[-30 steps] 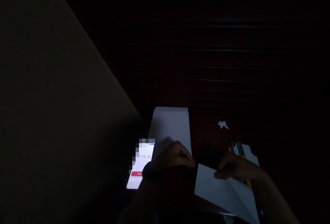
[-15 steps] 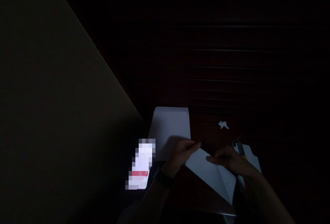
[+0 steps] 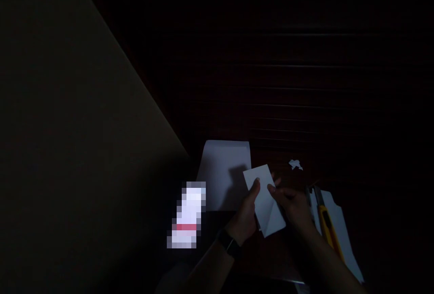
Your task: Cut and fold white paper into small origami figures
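Observation:
A folded sheet of white paper (image 3: 267, 203) is held up between my two hands over the dark table. My left hand (image 3: 246, 217) grips its left edge, thumb on the front face and the other fingers hidden behind. At the right edge my right hand (image 3: 293, 203) pinches it with the thumb in front; a few fingertips show beyond the edge. A slanting crease runs across the paper's lower part. Around my left wrist is a dark watch (image 3: 229, 243).
White sheets (image 3: 224, 163) lie at the back left, beside a lit, pixelated screen (image 3: 186, 217). A small folded paper piece (image 3: 296, 164) sits toward the back. At right, a yellow box cutter (image 3: 327, 224) rests on white paper (image 3: 339, 215). A wall (image 3: 84, 127) rises on the left.
The paper has been turned from slanting flat to more upright, facing me. My left hand has shifted down along its left edge, and the box cutter now shows more fully.

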A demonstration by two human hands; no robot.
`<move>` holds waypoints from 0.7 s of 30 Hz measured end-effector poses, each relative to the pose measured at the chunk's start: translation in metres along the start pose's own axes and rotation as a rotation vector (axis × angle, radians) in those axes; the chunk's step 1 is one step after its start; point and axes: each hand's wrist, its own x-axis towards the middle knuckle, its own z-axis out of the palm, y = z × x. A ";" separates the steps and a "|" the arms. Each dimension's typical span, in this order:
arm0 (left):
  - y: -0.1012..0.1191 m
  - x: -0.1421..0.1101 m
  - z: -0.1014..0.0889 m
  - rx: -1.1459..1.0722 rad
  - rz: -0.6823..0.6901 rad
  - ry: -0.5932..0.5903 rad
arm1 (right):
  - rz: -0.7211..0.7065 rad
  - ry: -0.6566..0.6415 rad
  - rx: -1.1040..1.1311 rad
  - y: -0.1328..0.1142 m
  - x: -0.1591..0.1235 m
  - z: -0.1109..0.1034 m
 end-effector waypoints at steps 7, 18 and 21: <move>0.006 0.002 -0.001 -0.044 0.012 -0.029 | -0.040 -0.034 0.048 0.003 -0.004 0.003; 0.014 0.000 0.000 -0.005 -0.020 -0.028 | -0.093 -0.002 -0.035 0.007 -0.008 0.006; 0.016 0.000 0.000 -0.001 -0.007 -0.034 | -0.089 -0.025 -0.021 0.007 -0.009 0.007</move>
